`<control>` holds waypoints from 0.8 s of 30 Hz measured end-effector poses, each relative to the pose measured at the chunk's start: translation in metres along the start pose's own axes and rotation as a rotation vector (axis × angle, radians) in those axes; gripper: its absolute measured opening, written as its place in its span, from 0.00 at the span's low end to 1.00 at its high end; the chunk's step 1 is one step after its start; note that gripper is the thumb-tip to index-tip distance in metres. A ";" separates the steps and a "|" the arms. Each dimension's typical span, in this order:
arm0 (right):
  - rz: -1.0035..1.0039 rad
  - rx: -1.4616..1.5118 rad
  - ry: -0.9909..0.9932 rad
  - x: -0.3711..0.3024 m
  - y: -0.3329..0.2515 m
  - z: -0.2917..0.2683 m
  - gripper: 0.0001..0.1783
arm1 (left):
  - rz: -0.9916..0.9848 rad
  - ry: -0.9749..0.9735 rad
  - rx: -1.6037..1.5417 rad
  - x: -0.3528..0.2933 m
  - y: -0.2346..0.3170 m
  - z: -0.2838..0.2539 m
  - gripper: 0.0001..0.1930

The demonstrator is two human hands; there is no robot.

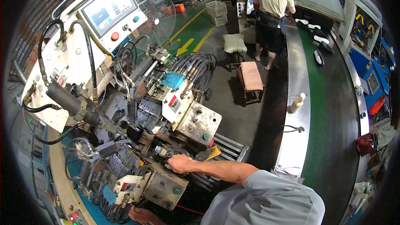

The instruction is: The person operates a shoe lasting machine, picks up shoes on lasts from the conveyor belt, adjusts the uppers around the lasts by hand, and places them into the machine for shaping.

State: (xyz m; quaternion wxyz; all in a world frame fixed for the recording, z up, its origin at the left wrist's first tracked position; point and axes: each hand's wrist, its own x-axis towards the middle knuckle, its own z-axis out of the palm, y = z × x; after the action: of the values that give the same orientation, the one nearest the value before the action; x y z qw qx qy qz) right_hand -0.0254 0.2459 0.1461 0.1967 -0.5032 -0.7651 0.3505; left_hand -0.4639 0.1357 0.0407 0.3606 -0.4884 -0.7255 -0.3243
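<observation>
A large shoe-factory-type machine (164, 183) with metal plates, hoses and two similar clamp assemblies stands in front of me. My right hand (181, 164) reaches in from the right, its fingers closed at the inner edge of the near control box. What they grip is hidden. Just beyond the fingers is a shiny metal fitting (161, 151). Low at the picture's bottom, my left hand (141, 215) is beside the near assembly's bundle of black hoses (109, 211). Its fingers are mostly in shadow.
A screen panel (109, 11) with a red button tops the machine. To the right runs a green conveyor (329, 112) carrying several shoes (319, 57). Pliers (294, 129) and a bottle (297, 103) lie along its metal edge. A co-worker (273, 8) stands beyond a cushioned stool (251, 76).
</observation>
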 end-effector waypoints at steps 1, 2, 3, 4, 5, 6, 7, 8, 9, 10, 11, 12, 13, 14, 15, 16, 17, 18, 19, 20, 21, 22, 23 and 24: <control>0.003 0.002 -0.001 0.001 0.000 0.000 0.12 | -0.002 0.001 0.000 0.000 0.000 0.000 0.18; 0.008 -0.007 -0.017 0.004 0.001 0.001 0.12 | -0.001 0.000 0.001 0.001 0.000 0.001 0.18; 0.011 -0.016 -0.033 0.006 0.003 0.002 0.13 | -0.001 -0.003 0.001 0.001 0.001 0.001 0.18; 0.014 -0.015 -0.033 0.006 0.005 0.004 0.13 | 0.000 -0.004 0.002 0.002 0.001 0.002 0.18; 0.002 -0.031 -0.012 0.006 0.005 0.005 0.11 | -0.001 -0.005 0.006 0.002 0.000 0.002 0.18; -0.011 -0.047 0.010 0.006 0.006 0.006 0.09 | -0.002 -0.006 0.010 0.002 -0.001 0.002 0.18; -0.010 -0.046 0.008 0.007 0.006 0.007 0.09 | 0.000 -0.012 0.011 0.001 -0.001 0.002 0.18; 0.004 -0.041 -0.006 0.008 0.006 0.007 0.10 | -0.009 -0.012 0.028 0.002 -0.002 0.001 0.18; 0.018 -0.035 -0.020 0.008 0.005 0.009 0.10 | -0.011 -0.014 0.023 0.000 -0.008 0.003 0.18; 0.015 -0.034 -0.025 0.008 0.004 0.010 0.10 | -0.013 -0.016 0.020 -0.002 -0.014 0.003 0.18; -0.003 -0.041 0.006 0.008 0.004 0.011 0.10 | -0.015 -0.021 0.003 -0.002 -0.016 0.004 0.19; -0.021 -0.047 0.037 0.007 0.003 0.012 0.11 | -0.016 -0.023 0.006 -0.002 -0.019 0.004 0.19; -0.021 -0.046 0.033 0.008 0.003 0.013 0.11 | 0.016 -0.010 -0.014 -0.003 -0.022 0.003 0.17; -0.005 -0.058 0.010 0.008 0.005 0.010 0.11 | 0.052 -0.001 -0.043 -0.001 -0.016 0.004 0.16; 0.013 -0.069 -0.012 0.007 0.006 0.008 0.12 | 0.055 -0.008 -0.050 0.000 -0.011 0.005 0.16; 0.025 -0.067 -0.010 0.007 0.006 0.008 0.12 | 0.046 0.038 -0.049 0.001 -0.005 0.005 0.14; 0.036 -0.057 -0.001 0.006 0.007 0.006 0.12 | 0.039 0.084 -0.055 0.004 0.006 0.005 0.12; 0.051 -0.045 0.008 0.004 0.009 0.006 0.13 | 0.033 0.094 -0.051 0.007 0.012 0.002 0.13; 0.030 -0.044 -0.002 0.005 0.010 0.005 0.15 | 0.031 0.094 -0.053 0.010 0.017 -0.001 0.13; -0.026 -0.033 0.051 0.003 0.004 0.007 0.13 | 0.016 0.096 -0.030 0.011 0.014 -0.011 0.13; -0.007 -0.022 0.020 0.003 0.000 0.004 0.13 | 0.010 0.093 -0.019 0.017 0.019 -0.018 0.13; 0.011 -0.010 -0.011 0.003 -0.003 -0.001 0.12 | 0.006 0.082 -0.012 0.020 0.023 -0.026 0.14; 0.016 0.018 -0.022 0.001 -0.006 -0.003 0.12 | -0.007 0.079 -0.005 0.025 0.027 -0.033 0.14; 0.018 0.046 -0.033 0.000 -0.007 -0.005 0.11 | -0.012 0.069 -0.001 0.024 0.030 -0.039 0.14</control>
State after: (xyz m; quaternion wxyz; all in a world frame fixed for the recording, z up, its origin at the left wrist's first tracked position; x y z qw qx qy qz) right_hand -0.0267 0.2463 0.1550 0.1923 -0.4996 -0.7552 0.3783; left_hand -0.4342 0.1241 0.0851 0.3831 -0.4730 -0.7153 -0.3433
